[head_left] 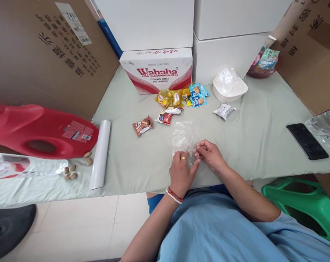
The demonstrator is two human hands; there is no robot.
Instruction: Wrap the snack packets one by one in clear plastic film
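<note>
A clear plastic bag lies crumpled on the table in front of me. My left hand, with a ring and bracelets, rests on its near end, fingers curled onto the film and thumb pointing toward the right hand. Pinched fingers of my right hand hold the bag's right edge. Beyond the bag are a brown snack packet, a red-and-white packet, several yellow packets and blue packets. To the right lies a grey-white packet.
A white bowl with clear plastic bags stands behind, near a Wahaha carton and white boxes. At left are a red jug, a white roll and walnuts. A phone and green stool are right.
</note>
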